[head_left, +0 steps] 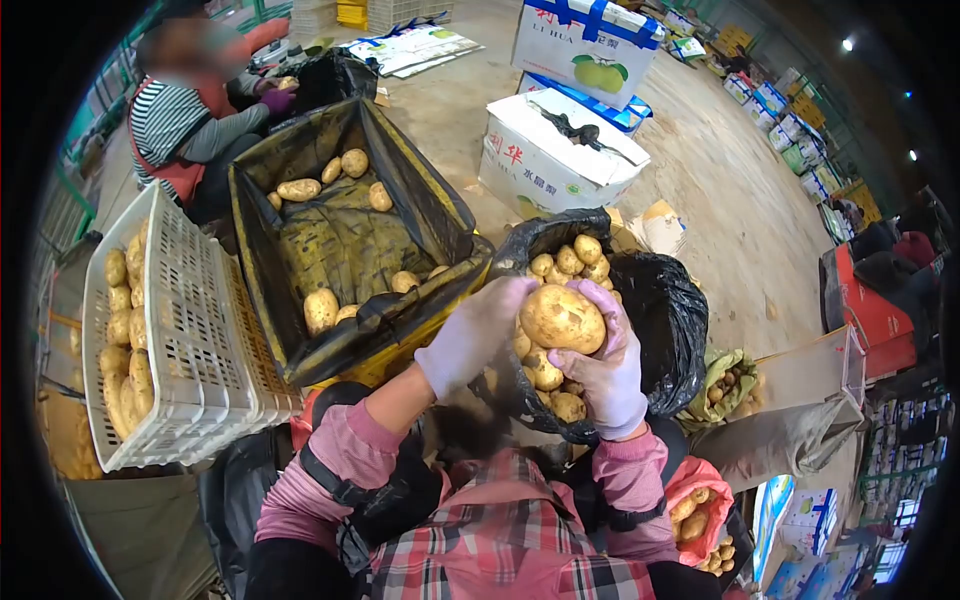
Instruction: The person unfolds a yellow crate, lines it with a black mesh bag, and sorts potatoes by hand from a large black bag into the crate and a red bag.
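Observation:
A large pale potato [562, 320] is held up in front of me, above a black plastic bag. My right hand [608, 365], in a light purple glove, grips it from the right with thumb and fingers. From the left, my left hand [470, 335], gloved too, closes against the same potato; its fingertips are partly hidden. Below them, several smaller potatoes [570, 262] fill the open black bag [665, 300]. Left of the bag stands a crate lined with dark plastic [415, 165], with several potatoes [320, 310] scattered along its sides.
A white slatted crate [190, 330] of potatoes stands at left. Behind it, a co-worker in a striped sleeve [170, 120] handles a potato. Printed cartons [560, 150] are stacked ahead. A green sack [722, 385] and a red bag [695, 485] sit at right.

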`<state>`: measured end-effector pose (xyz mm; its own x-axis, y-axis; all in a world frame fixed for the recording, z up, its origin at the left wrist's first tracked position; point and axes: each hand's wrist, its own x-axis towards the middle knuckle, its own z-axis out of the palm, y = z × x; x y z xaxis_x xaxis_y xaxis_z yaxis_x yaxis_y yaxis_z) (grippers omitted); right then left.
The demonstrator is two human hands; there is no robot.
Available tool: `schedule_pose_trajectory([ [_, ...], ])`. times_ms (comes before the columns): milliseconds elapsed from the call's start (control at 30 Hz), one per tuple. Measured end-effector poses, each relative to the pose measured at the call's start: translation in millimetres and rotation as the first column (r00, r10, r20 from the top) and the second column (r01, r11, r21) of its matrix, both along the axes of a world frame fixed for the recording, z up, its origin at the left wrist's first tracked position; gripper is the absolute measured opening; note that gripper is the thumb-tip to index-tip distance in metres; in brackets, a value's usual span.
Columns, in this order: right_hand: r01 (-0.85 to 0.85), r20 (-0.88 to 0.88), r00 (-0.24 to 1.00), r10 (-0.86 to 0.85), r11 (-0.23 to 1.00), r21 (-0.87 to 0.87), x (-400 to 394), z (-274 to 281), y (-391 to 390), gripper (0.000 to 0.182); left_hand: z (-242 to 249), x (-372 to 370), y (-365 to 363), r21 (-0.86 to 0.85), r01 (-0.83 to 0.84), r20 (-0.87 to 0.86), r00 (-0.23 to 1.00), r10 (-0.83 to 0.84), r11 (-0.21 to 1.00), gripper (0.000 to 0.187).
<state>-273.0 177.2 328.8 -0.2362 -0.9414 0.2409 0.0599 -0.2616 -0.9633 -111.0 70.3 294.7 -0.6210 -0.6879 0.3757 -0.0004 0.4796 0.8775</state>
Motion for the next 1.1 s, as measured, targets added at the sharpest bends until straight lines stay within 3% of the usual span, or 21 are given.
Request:
schedule_pose_trajectory([
  [100, 0.113, -0.249, 0.964, -0.097, 0.992, 0.05, 8.8, 7.7, 0.7, 0.069, 17.9, -16.4, 32.3, 0.158, -0.07, -0.106, 0.991, 0.087, 0.985, 0.041],
  [133, 0.21, -0.171, 0.965, -0.197, 0.976, 0.062, 21.8, 2.2, -1.6, 0.067, -5.9, -25.3, 31.4, 0.207, -0.095, -0.117, 0.986, 0.121, 0.974, 0.048],
  [233, 0.244, -0.632, 0.716, -0.296, 0.955, -0.172, 21.4, -5.3, -0.5, 0.067, -1.5, -27.8, 27.1, 0.262, -0.171, -0.153, 0.964, 0.216, 0.95, 0.035],
  [267, 0.247, -0.372, 0.891, -0.262, 0.965, -0.089, 29.7, 0.9, -1.3, 0.068, -9.5, -26.5, 15.5, -0.125, -0.256, -0.158, 0.959, 0.236, 0.959, 0.033],
  [300, 0.25, -0.515, 0.814, -0.266, 0.963, -0.102, 25.0, -3.0, 3.4, 0.071, -8.9, -26.2, 14.4, 0.099, -0.227, -0.137, 0.961, 0.239, 0.969, 0.036],
  [333, 0.222, -0.525, 0.812, -0.255, 0.967, -0.126, 24.0, -2.3, 1.6, 0.073, -2.9, -26.6, 11.1, 0.081, -0.177, -0.239, 0.952, 0.192, 0.981, 0.04],
  [367, 0.203, -0.535, 0.809, -0.243, 0.97, -0.133, 18.5, -2.0, 7.1, 0.076, 8.1, -23.3, 7.8, 0.259, -0.088, -0.159, 0.978, 0.133, 0.962, 0.042],
  [400, 0.226, -0.416, 0.877, -0.24, 0.971, -0.083, 12.2, 0.1, 20.2, 0.08, -3.6, -27.7, 4.6, 0.583, 0.052, -0.234, 0.966, 0.106, 0.81, 0.042],
  [467, 0.168, -0.057, 0.984, -0.17, 0.985, -0.033, 24.8, -2.0, 14.3, 0.088, -9.1, -29.8, 1.5, 0.527, 0.032, -0.237, 0.965, 0.111, 0.849, 0.041],
  [500, 0.168, -0.088, 0.981, -0.171, 0.985, -0.037, 25.3, 3.7, 16.2, 0.095, -0.6, -31.2, 5.4, 0.504, 0.027, -0.231, 0.967, 0.104, 0.863, 0.04],
  [533, 0.202, -0.318, 0.921, -0.226, 0.973, -0.108, 19.8, -2.4, 17.8, 0.094, 12.8, -26.5, 8.9, 0.679, 0.102, -0.221, 0.973, 0.069, 0.727, 0.036],
  [567, 0.211, -0.524, 0.806, -0.276, 0.96, -0.182, 14.3, -5.2, 18.2, 0.093, 14.8, -29.6, 13.0, 0.717, 0.159, -0.241, 0.97, 0.027, 0.679, 0.036],
  [633, 0.284, -0.483, 0.81, -0.331, 0.944, -0.17, 10.0, -4.9, 19.1, 0.103, 15.7, -30.2, 20.4, 0.784, 0.258, -0.282, 0.958, -0.047, 0.564, 0.036],
  [700, 0.249, -0.323, 0.903, -0.284, 0.957, -0.145, 5.3, -5.4, 17.4, 0.102, 13.6, -31.2, 21.0, 0.537, 0.229, -0.3, 0.951, -0.069, 0.812, 0.038],
  [767, 0.076, 0.148, 0.985, -0.086, 0.994, 0.075, 8.4, -6.0, 18.2, 0.099, 9.8, -32.5, 20.3, 0.22, 0.179, -0.314, 0.944, -0.104, 0.959, 0.04],
  [900, 0.053, 0.094, 0.994, -0.062, 0.994, 0.093, 2.7, -4.9, 17.0, 0.097, 3.1, -33.2, 18.9, 0.355, 0.079, -0.232, 0.973, 0.006, 0.931, 0.037],
  [1033, 0.155, -0.004, 0.988, -0.156, 0.987, -0.028, 8.5, -4.7, 18.5, 0.093, 4.1, -38.5, 19.1, 0.13, -0.005, -0.135, 0.991, 0.023, 0.992, 0.04],
  [1100, 0.214, -0.078, 0.972, -0.222, 0.973, -0.09, 11.8, -11.3, 19.5, 0.088, 12.2, -37.2, 25.9, 0.12, -0.005, -0.12, 0.993, 0.02, 0.993, 0.043],
])
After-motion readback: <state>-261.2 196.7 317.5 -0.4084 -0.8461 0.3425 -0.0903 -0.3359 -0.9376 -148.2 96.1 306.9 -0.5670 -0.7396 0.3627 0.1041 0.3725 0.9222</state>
